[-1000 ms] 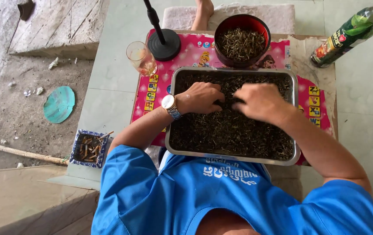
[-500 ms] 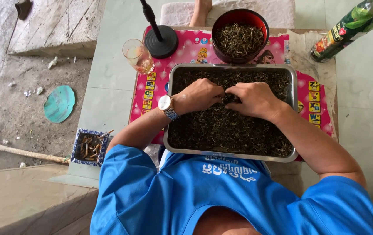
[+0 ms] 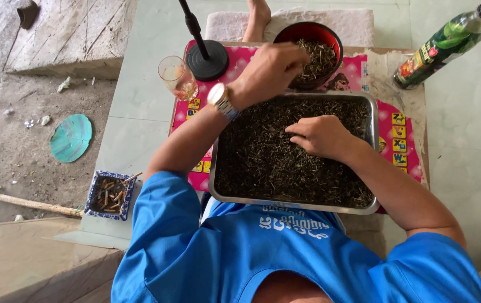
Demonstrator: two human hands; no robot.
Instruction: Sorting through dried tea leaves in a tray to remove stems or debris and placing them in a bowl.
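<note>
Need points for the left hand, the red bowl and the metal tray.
left hand [image 3: 271,70], head view, on the back of the hand over the bowl.
red bowl [image 3: 333,39], head view, on its right rim.
metal tray [image 3: 285,203], head view, on its near rim.

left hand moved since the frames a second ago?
Yes. The left hand has left the metal tray, where it worked beside the right hand, and moved away from the person to the rim of the red bowl.

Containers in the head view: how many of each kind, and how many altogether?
Metal tray of dark dried bits: 1
Red bowl: 1
Drinking glass: 1
Green bottle: 1
Small patterned square dish with cigarette butts: 1
Total: 5
</note>
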